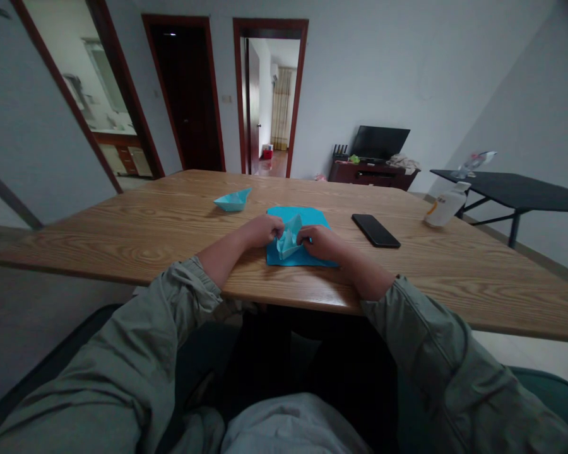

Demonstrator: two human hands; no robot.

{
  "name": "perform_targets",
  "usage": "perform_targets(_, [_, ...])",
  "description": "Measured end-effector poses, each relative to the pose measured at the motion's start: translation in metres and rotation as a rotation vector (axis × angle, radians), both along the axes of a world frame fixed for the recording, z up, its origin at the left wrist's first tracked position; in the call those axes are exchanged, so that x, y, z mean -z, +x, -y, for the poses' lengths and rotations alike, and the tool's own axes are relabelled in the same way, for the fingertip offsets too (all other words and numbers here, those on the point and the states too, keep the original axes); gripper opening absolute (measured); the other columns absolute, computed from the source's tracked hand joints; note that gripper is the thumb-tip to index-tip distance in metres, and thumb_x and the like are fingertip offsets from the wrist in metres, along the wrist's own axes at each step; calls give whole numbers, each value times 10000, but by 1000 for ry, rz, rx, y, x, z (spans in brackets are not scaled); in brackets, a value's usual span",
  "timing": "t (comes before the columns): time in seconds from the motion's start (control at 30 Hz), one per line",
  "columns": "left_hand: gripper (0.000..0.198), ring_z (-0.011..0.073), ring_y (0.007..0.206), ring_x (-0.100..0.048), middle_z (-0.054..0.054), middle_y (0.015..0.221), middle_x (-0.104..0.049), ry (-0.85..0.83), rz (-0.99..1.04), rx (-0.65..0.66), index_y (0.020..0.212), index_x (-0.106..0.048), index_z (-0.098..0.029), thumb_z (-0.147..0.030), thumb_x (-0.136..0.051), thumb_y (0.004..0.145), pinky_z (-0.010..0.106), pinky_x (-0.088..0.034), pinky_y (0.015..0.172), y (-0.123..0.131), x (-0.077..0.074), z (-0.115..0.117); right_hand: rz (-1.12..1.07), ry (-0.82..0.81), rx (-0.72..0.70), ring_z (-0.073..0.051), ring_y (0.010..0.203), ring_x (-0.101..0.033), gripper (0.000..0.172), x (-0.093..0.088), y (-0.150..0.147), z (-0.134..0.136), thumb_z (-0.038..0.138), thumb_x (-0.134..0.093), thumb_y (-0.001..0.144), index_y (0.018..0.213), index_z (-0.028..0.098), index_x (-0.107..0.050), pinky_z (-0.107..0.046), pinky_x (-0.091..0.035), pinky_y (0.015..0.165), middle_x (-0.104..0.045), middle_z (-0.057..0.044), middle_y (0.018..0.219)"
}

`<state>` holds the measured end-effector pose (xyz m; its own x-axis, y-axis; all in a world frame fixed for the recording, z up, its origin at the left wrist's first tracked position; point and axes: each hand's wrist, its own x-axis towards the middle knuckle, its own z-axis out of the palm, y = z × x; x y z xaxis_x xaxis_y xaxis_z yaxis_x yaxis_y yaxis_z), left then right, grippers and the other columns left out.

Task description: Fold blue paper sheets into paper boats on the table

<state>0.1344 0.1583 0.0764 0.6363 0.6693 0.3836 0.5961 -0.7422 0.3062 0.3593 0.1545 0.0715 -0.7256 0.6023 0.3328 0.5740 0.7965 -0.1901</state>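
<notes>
A light-blue folded paper boat stands between my two hands, above a brighter blue sheet of paper. My left hand has its fingers closed on the boat's left side. On the opposite side, my right hand pinches the boat's edge with bent fingers. The inner folds of the boat are partly hidden by my fingers. Farther back and to the left, a second light-blue paper boat rests on the wooden table, touched by neither hand.
Right of the blue sheet lies a black phone. A white bottle stands beyond it near the table's right side. A dark folding table is at the far right. By the back wall, a low cabinet carries a television.
</notes>
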Motion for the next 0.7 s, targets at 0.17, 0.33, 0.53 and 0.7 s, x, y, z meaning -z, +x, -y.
perform_targets(0.17, [248, 167, 705, -562, 44, 680, -645, 15, -59, -38, 637, -676, -154, -25, -465, 648, 265, -407, 687, 5, 0, 0, 82, 18, 40, -180, 787, -614, 261, -2, -3, 0, 72, -476, 754, 786, 184, -709, -251, -410, 720, -711, -55, 853])
perform_targets(0.33, [240, 159, 736, -571, 35, 697, -652, 5, -121, -63, 655, -683, -156, -51, -469, 679, 253, -430, 718, 10, -1, 0, 150, 13, 98, -169, 760, -607, 242, -3, -9, -1, 114, -465, 799, 773, 185, -695, -243, -389, 672, -711, -54, 842])
perform_targets(0.53, [296, 150, 839, -604, 46, 855, -666, -23, 67, 8, 752, -700, -146, -39, -429, 700, 263, -468, 843, 2, 3, -2, 41, -12, 50, -159, 776, -597, 236, -1, -5, 3, 92, -486, 770, 843, 181, -693, -242, -406, 705, -697, -42, 864])
perform_targets(0.7, [282, 167, 1013, -601, 73, 1178, -609, -161, 278, -56, 799, -702, -150, -66, -447, 713, 305, -487, 922, -3, -1, -2, -4, 4, 4, -141, 705, -564, 227, -1, 1, 7, 117, -560, 732, 902, 171, -700, -255, -424, 693, -660, -46, 856])
